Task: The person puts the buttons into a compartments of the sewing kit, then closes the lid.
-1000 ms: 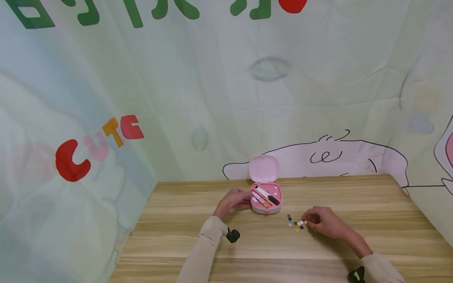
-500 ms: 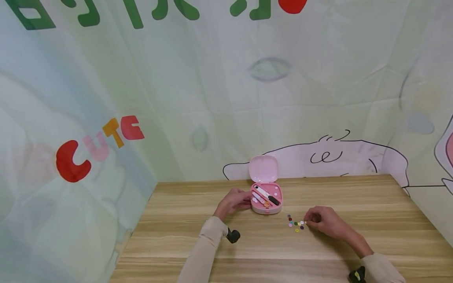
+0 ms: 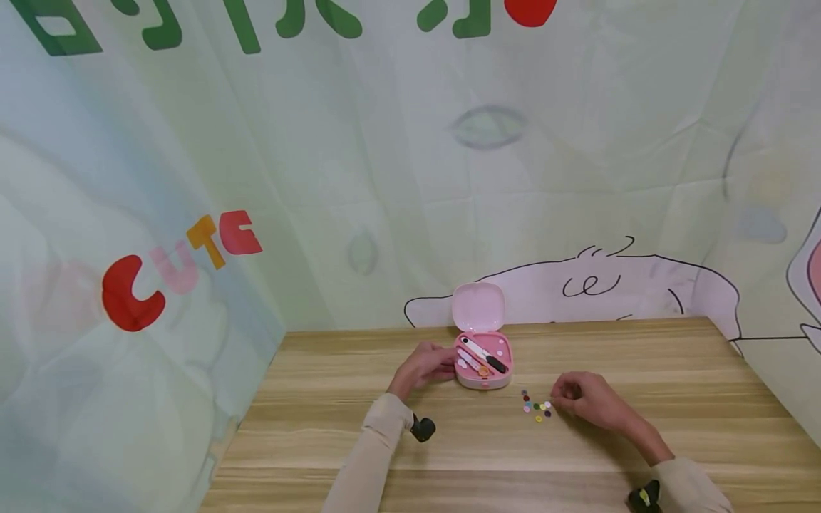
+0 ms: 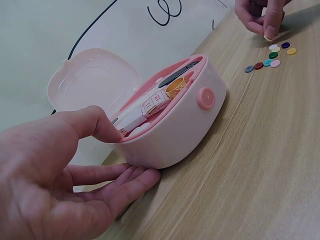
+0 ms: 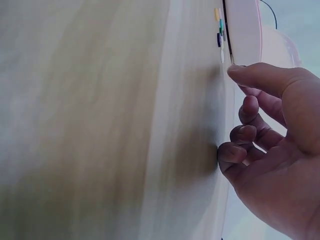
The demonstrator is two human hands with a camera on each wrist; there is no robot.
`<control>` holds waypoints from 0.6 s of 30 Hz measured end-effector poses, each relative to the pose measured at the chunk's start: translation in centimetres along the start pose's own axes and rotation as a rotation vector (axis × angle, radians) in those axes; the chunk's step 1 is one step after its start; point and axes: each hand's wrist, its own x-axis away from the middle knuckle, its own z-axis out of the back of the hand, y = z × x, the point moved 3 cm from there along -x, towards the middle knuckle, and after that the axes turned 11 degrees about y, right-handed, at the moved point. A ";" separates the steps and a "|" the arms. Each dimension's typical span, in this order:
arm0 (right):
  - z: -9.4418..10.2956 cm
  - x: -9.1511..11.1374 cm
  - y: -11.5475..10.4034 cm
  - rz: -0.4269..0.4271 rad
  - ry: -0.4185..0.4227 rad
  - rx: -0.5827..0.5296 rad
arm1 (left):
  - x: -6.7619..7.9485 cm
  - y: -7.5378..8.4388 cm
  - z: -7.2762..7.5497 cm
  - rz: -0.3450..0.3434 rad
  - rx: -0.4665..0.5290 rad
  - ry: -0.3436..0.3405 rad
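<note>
A pink sewing box (image 3: 484, 383) stands on the table with its lid (image 3: 478, 307) raised. My left hand (image 3: 431, 363) holds its left side, thumb on the rim and fingers low against the wall (image 4: 165, 150). Inside lie a tape measure (image 4: 152, 102), an orange round piece (image 4: 176, 86) and a slim white tool with a black end (image 3: 496, 363). To the right of the box, several small coloured buttons (image 3: 536, 407) lie loosely grouped. At their right edge my right hand (image 3: 590, 400) pinches a pale button (image 4: 268, 38) between thumb and forefinger, close to the tabletop.
The wooden table (image 3: 321, 427) ends at the back against a printed fabric backdrop (image 3: 359, 178). Black wrist cameras (image 3: 422, 429) sit on both wrists.
The pale button at my right fingertips is now mostly covered by them; that hand has barely shifted. My left hand and the box stay in place.
</note>
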 end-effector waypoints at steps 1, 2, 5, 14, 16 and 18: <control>0.0 -0.1 0.1 -0.007 0.003 -0.007 | 0.0 0.0 0.0 -0.002 -0.002 0.001; 0.0 -0.2 0.1 -0.018 0.007 -0.014 | 0.1 0.0 0.0 -0.003 -0.003 0.001; 0.0 -0.6 0.3 -0.074 0.021 -0.034 | 0.1 0.1 -0.1 -0.002 -0.008 0.003; -0.2 -2.3 0.1 -0.256 0.070 -0.188 | 0.1 0.1 0.0 0.006 0.001 -0.009; -0.5 -2.8 0.0 -0.283 0.071 -0.215 | 0.1 0.1 0.0 0.007 0.002 -0.008; -0.8 -3.3 0.0 -0.315 0.073 -0.236 | 0.1 0.1 0.0 0.009 0.000 -0.005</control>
